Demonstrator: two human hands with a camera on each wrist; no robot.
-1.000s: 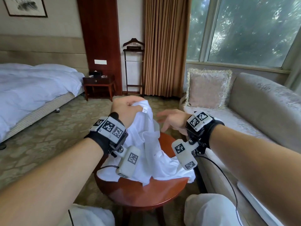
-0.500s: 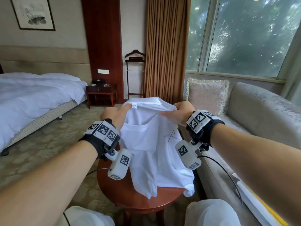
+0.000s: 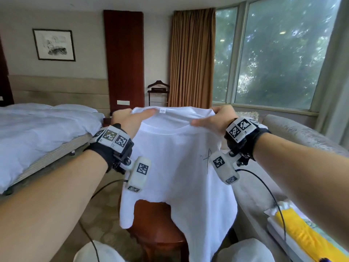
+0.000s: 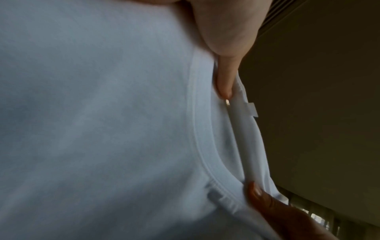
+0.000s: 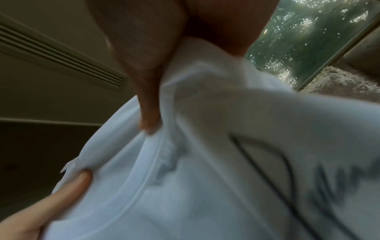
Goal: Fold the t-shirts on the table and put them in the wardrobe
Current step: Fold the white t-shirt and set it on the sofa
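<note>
I hold a white t-shirt up in the air by its shoulders, collar at the top and the body hanging down over the round wooden table. My left hand pinches the shoulder left of the neck opening, thumb in front. On the other side of the collar my right hand pinches the cloth the same way. A small dark line drawing marks the chest. In the left wrist view the white t-shirt fills the frame with my thumb on the collar. The right wrist view shows the white t-shirt bunched under my thumb.
A bed stands at the left, a grey sofa at the right with a yellow garment on a white stack. A valet stand and brown curtain are behind. My knees are at the bottom edge.
The shirt went from a crumpled heap on the table to being lifted and spread. My right hand took hold of it, and both hands rose and moved apart to the shoulders.
</note>
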